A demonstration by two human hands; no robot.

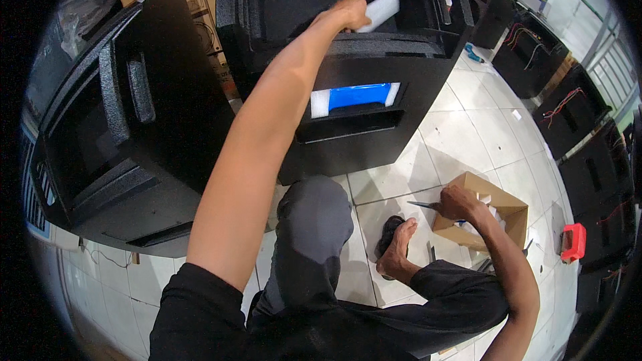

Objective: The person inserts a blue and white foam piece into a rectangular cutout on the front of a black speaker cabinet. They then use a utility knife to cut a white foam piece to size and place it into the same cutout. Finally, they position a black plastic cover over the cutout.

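The fingers of our left hand (348, 15) grip a white foam piece (384, 9) at the upper part of a black cabinet (374, 152); those of our right hand (459, 202) are wrapped round a slim pointed tool (422, 205), over the edge of a cardboard box (515, 222) holding white pieces (493, 213)

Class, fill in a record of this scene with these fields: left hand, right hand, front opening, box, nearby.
Left hand: holding a white piece at the black cabinet's recess
Right hand: gripping a thin pointed tool, type unclear
Front opening: blue item, white at both ends
Box: cardboard box on tiled floor, white bits inside
Nearby: red object
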